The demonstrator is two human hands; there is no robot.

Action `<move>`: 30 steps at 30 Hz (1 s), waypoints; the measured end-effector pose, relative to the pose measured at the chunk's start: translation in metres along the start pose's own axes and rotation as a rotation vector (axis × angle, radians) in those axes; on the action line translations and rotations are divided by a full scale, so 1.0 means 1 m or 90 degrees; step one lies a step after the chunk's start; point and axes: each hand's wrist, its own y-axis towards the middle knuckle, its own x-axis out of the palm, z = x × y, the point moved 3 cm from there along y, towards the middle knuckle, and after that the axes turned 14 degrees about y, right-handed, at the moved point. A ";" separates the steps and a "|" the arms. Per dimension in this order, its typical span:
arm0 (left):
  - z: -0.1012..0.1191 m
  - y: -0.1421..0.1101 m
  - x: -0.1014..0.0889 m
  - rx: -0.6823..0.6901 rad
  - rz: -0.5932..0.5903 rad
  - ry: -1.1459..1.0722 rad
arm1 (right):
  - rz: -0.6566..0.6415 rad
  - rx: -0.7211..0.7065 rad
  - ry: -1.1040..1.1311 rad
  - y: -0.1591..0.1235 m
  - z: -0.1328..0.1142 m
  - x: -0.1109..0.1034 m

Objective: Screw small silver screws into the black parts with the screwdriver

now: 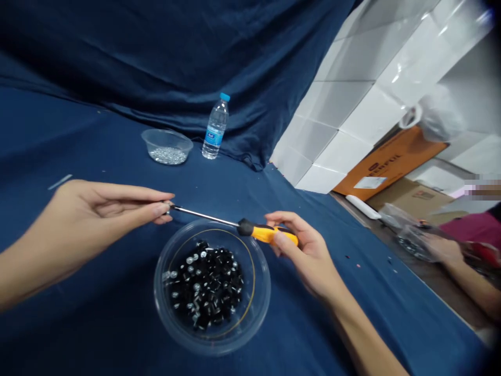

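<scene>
My right hand (301,243) is closed around the yellow and black handle of a screwdriver (256,232). Its metal shaft points left, and the tip meets a small part (169,207) pinched between the thumb and fingers of my left hand (117,206). Most of that part is hidden by the fingertips, so its kind does not show. Just below both hands stands a round clear plastic bowl (266,292). Inside it lie many small black pieces (213,292), some with shiny silvery round parts.
Farther back are a clear tub (146,137) of small silvery pieces (168,155) and a water bottle (215,128). White boxes (332,125) and an orange carton (381,169) stand at the right. Another person's hand (442,245) holds a clear bag there.
</scene>
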 end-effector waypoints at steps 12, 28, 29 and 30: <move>0.014 0.002 0.001 0.044 -0.034 -0.079 | -0.008 0.001 0.056 0.004 0.001 -0.003; 0.015 0.004 0.003 0.070 -0.049 -0.110 | 0.038 0.091 0.078 -0.001 -0.002 0.001; 0.015 0.005 0.003 0.070 -0.050 -0.110 | 0.042 0.104 0.093 -0.002 -0.002 0.003; 0.015 0.005 0.003 0.070 -0.052 -0.109 | 0.046 0.106 0.107 -0.002 -0.003 0.006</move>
